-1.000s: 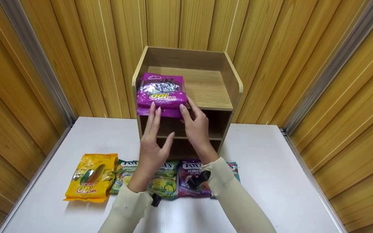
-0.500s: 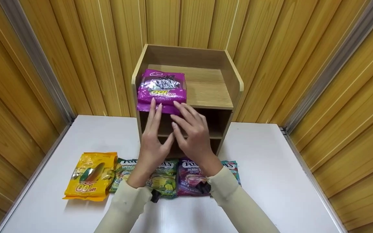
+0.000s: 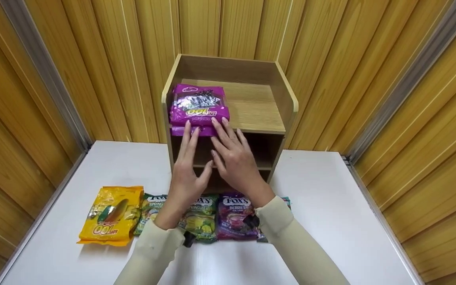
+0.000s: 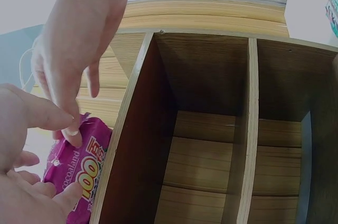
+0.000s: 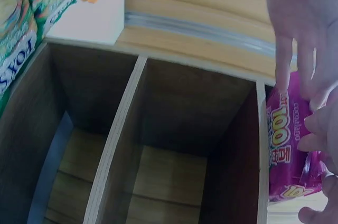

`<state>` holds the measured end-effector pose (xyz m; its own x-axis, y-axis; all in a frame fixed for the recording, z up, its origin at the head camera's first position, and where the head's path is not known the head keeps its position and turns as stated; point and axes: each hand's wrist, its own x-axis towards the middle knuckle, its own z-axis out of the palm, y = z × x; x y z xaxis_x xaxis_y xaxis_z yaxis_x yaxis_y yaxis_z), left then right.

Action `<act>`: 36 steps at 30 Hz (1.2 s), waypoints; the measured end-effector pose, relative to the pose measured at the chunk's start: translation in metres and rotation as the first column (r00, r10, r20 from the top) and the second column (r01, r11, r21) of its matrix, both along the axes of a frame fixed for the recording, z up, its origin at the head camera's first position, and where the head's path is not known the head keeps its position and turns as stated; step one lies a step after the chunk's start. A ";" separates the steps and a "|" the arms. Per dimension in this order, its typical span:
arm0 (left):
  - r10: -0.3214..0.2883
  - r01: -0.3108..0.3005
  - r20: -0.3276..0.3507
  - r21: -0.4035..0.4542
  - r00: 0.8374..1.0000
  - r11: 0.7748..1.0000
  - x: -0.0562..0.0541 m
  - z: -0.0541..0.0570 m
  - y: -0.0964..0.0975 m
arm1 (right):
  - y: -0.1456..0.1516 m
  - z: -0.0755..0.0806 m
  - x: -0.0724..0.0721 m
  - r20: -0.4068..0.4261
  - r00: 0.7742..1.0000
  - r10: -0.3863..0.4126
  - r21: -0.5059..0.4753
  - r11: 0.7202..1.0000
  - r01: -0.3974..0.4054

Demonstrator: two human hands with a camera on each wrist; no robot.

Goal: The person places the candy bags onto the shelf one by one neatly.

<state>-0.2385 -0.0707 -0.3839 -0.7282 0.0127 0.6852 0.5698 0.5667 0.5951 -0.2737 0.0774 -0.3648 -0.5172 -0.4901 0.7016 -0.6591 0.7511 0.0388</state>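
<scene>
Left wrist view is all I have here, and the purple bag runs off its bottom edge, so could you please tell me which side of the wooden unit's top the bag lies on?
Observer: The head view shows the purple bag on the left, close by the left side panel of the wooden unit.
Operator: Thank you; could you also tell me what lies on the white table, in front of the unit and to its left?
Observer: In the head view, a yellow bag lies there, at the left end of a row of bags.
</scene>
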 end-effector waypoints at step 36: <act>-0.009 0.008 0.043 0.019 0.999 1.000 -0.017 0.003 -0.008 | -0.003 0.010 -0.018 0.159 0.987 -0.010 0.007 1.000 0.009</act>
<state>-0.2552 -0.0783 -0.3810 -0.7571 0.0063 0.6533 0.5482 0.5500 0.6300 -0.2913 0.0742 -0.3551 -0.6267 -0.4888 0.6070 -0.6502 0.7573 -0.0615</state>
